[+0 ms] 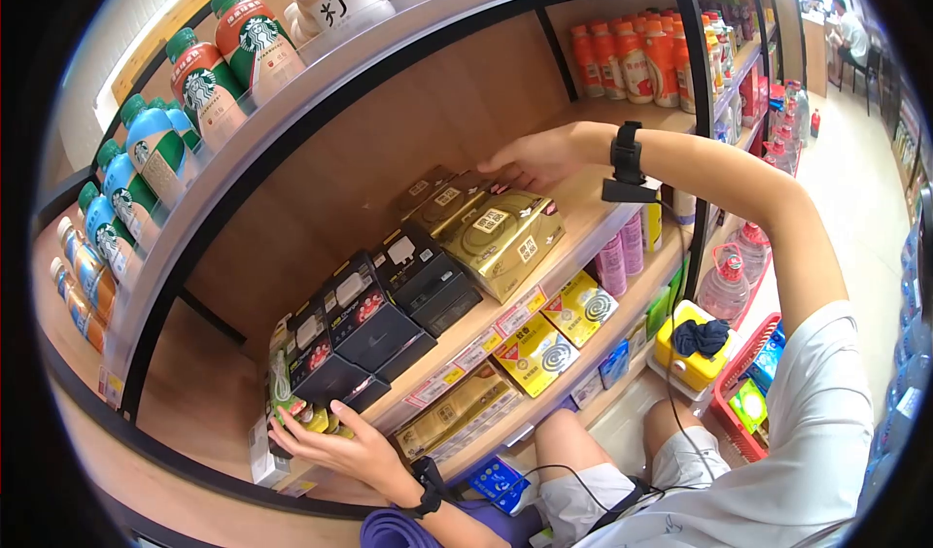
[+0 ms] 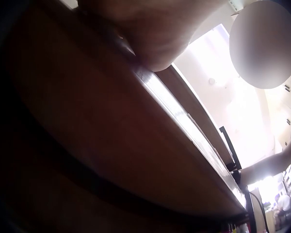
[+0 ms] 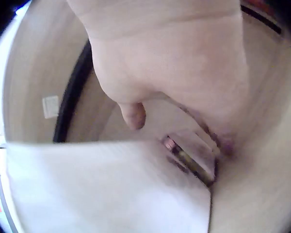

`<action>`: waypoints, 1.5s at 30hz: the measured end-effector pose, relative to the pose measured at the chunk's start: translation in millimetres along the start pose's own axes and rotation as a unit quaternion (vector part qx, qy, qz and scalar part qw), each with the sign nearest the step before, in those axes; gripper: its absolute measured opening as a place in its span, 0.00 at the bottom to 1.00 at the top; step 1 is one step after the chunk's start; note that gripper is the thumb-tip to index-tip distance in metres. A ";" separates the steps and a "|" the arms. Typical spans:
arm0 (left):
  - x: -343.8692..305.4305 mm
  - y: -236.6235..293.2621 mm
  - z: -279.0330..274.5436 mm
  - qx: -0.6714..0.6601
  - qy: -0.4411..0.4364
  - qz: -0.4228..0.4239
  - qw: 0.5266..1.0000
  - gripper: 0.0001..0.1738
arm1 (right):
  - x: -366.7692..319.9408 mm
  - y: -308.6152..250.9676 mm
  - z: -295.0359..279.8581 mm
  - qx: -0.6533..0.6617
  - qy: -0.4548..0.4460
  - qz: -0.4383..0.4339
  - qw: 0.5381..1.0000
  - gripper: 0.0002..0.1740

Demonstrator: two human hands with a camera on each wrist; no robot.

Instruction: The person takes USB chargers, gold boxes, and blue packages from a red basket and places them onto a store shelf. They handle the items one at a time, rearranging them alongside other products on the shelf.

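Observation:
My right hand (image 1: 539, 159) reaches over the shelf behind a gold box (image 1: 510, 242), with its fingertips close to the rear gold boxes (image 1: 452, 198). In the right wrist view, the thumb (image 3: 134, 116) of that hand stands apart from the fingers, and a small dark-edged box (image 3: 194, 162) shows below the palm. Dark boxes (image 1: 364, 300) stand in rows to the left of the gold ones. My left hand (image 1: 340, 446) is at the shelf's front left, fingers extended beside small green and yellow packs (image 1: 316, 419). Its wrist view shows mostly the dark shelf underside.
Bottled drinks (image 1: 258, 38) line the shelf above. Lower down are yellow boxes (image 1: 535, 359) and a long gold box (image 1: 457, 412). A black upright post (image 1: 692, 159) stands right of my right wrist. A red basket (image 1: 734, 407) and yellow container (image 1: 695, 344) sit on the right.

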State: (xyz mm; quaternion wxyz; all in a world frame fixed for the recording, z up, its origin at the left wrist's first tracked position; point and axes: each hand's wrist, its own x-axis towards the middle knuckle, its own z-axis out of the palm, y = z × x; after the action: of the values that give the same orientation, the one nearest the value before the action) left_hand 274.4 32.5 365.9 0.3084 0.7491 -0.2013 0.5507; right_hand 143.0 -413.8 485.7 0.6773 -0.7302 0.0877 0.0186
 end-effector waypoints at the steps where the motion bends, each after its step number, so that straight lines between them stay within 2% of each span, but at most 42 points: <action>1: 0.7 0.8 0.6 0.003 0.005 0.002 1.000 0.36 | -6.3 -7.1 2.1 -0.035 0.003 0.014 0.999 0.35; 5: 0.7 0.5 -0.3 0.010 0.002 -0.002 1.000 0.36 | -9.9 -12.6 4.4 -0.103 0.043 0.057 0.992 0.33; 7: 1.6 -0.7 0.8 0.008 0.000 0.001 1.000 0.36 | 1.2 32.2 -2.5 -0.075 0.022 -0.037 0.996 0.30; 9: -0.4 -3.7 1.0 0.004 -0.001 0.005 1.000 0.37 | -0.5 44.0 19.9 0.005 0.031 -0.046 0.998 0.25; 12: -0.1 -2.2 -0.3 0.002 -0.016 -0.008 1.000 0.37 | -22.0 31.6 64.9 0.122 0.161 0.037 0.979 0.21; 13: 0.1 -0.5 -1.2 -0.002 -0.017 -0.014 1.000 0.36 | -22.2 31.4 69.8 0.065 0.179 0.005 0.982 0.18; 16: 1.3 1.9 -6.3 -0.039 -0.023 -0.021 0.999 0.36 | -9.9 41.4 61.3 0.104 0.141 -0.007 0.984 0.17; 19: 11.9 18.2 -25.1 -0.110 -0.037 -0.054 0.992 0.34 | -17.9 42.1 62.1 0.171 0.111 0.022 0.979 0.17; 20: 19.3 30.8 -36.3 -0.172 -0.061 -0.047 0.982 0.32 | -20.5 40.9 64.3 0.170 0.120 0.026 0.978 0.15; 22: 51.9 79.5 -60.4 -0.287 -0.112 -0.036 0.951 0.29 | -19.8 39.1 63.5 0.169 0.136 0.038 0.975 0.11; 24: 86.8 121.5 -66.7 -0.467 -0.217 -0.036 0.856 0.27 | -20.2 40.4 66.8 0.170 0.145 0.000 0.975 0.10; 26: 124.8 150.2 -54.5 -0.539 -0.402 -0.028 0.740 0.30 | -22.5 39.5 62.5 0.171 0.142 -0.017 0.975 0.12; 27: 141.6 164.2 -34.8 -0.518 -0.469 -0.003 0.716 0.30 | -6.9 46.6 54.3 0.179 0.217 0.029 0.959 0.14; 28: 156.3 178.6 -11.8 -0.495 -0.532 0.020 0.687 0.29 | -10.5 45.6 56.7 0.180 0.196 0.000 0.964 0.15; 30: 172.9 207.4 40.6 -0.381 -0.604 0.012 0.700 0.32 | -22.5 43.1 60.9 0.151 0.200 -0.050 0.967 0.25; 32: 180.8 224.1 88.8 -0.270 -0.633 0.071 0.722 0.33 | -23.8 53.4 55.3 -0.015 0.241 -0.128 0.962 0.36; 33: 181.0 229.7 105.1 -0.233 -0.638 0.068 0.731 0.33 | -23.6 58.6 50.5 -0.099 0.261 -0.167 0.946 0.42; 34: 182.0 234.5 123.9 -0.197 -0.638 0.067 0.741 0.32 | -25.8 61.4 37.5 -0.172 0.155 -0.214 0.949 0.56; 36: 193.5 221.5 209.0 -0.203 -0.749 0.113 0.620 0.32 | -46.1 67.2 49.8 -0.253 0.195 -0.223 0.921 0.56; 37: 188.9 211.8 262.6 -0.172 -0.749 0.112 0.630 0.30 | -54.4 69.5 54.6 -0.271 0.188 -0.230 0.916 0.57; 38: 180.5 215.2 284.0 -0.119 -0.758 0.113 0.631 0.30 | -62.6 70.7 60.4 -0.288 0.182 -0.237 0.910 0.57; 39: 177.8 219.4 287.0 -0.066 -0.764 0.113 0.632 0.31 | -67.9 73.3 66.3 -0.305 0.196 -0.247 0.898 0.56; 40: 163.8 242.7 231.6 -0.049 -0.732 0.062 0.677 0.31 | -70.5 76.1 72.0 -0.320 0.212 -0.259 0.886 0.55; 42: 163.6 233.8 268.4 -0.014 -0.732 0.116 0.672 0.38 | -44.8 98.8 66.7 -0.380 0.267 -0.360 0.809 0.55; 43: 163.3 228.9 287.5 0.003 -0.730 0.143 0.668 0.42 | -54.7 93.9 73.7 -0.364 0.263 -0.327 0.832 0.54; 45: 157.1 253.6 250.2 0.029 -0.773 0.084 0.628 0.43 | -62.2 91.3 78.5 -0.342 0.264 -0.301 0.850 0.50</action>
State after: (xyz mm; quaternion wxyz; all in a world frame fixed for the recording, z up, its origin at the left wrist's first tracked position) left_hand 336.2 -317.4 525.0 -0.0301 0.8882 -0.4117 -0.2017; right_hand 75.0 -335.6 398.4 0.3087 -0.8836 0.0268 -0.3510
